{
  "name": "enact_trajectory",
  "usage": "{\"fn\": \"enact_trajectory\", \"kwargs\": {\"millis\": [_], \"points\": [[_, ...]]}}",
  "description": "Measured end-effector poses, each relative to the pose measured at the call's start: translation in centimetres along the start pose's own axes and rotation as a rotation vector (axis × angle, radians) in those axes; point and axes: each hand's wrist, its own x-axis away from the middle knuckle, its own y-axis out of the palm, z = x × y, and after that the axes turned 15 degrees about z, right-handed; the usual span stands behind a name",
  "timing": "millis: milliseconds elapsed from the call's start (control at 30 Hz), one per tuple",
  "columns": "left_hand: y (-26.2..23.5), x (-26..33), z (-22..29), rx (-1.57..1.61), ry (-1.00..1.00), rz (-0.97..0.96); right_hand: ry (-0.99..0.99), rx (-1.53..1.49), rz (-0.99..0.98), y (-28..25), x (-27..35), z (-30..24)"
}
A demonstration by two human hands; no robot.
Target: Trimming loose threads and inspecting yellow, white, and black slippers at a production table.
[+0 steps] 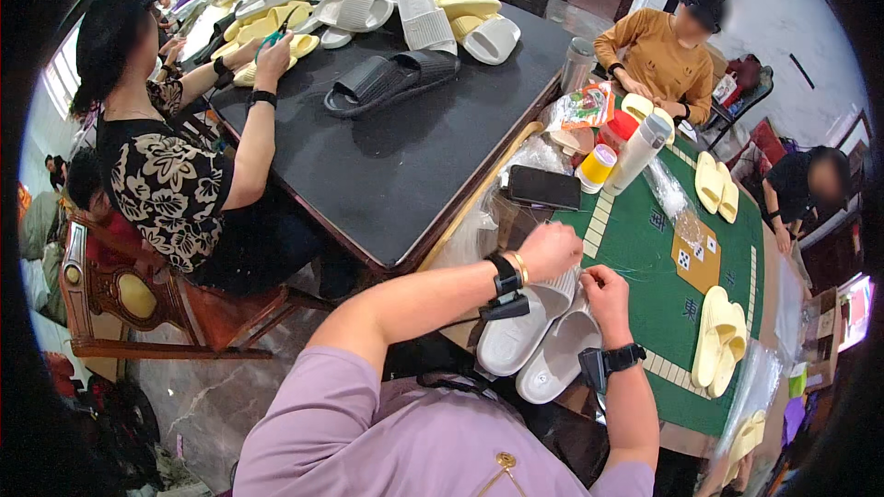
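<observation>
A pair of light grey slide slippers lies at the table's near edge, the left slipper [512,339] and the right slipper [551,370] side by side with their heels toward me. Over their straps, my left hand [551,251] is closed, fingers curled downward. Close beside it, my right hand [605,293] pinches thumb against fingers above the right slipper's strap. Whatever is between the fingers of either hand is too small to make out. Thin clear strands lie on the green mat [635,248] just beyond my hands. Both wrists wear black strapped devices.
A black phone [544,187], a yellow cup [597,167] and a steel thermos [642,149] stand beyond my hands. Pale yellow slippers [718,339] lie to the right. On the dark table [414,156] are a black sandal [391,83] and piled slippers. Several people work nearby, one holding scissors [279,29].
</observation>
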Motion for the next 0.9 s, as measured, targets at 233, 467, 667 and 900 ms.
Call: {"fn": "enact_trajectory", "kwargs": {"millis": [233, 467, 667, 900], "points": [[-16.6, -4.5, -8.1, -0.306, -0.273, 0.412, -0.158, -0.005, 0.205, -3.5, 3.3, -2.2], [-26.3, -2.2, -17.3, -0.886, -0.677, 0.571, -0.235, 0.356, -0.148, -3.1, 8.0, -4.6], [-26.5, -2.2, -19.3, -0.942, -0.687, 0.626, -0.044, 0.406, -0.145, -0.9, 7.8, -4.2], [-29.3, 0.2, -26.8, -0.698, -0.467, 0.528, 0.023, 0.382, -0.071, 0.1, 6.9, -3.4]]}}
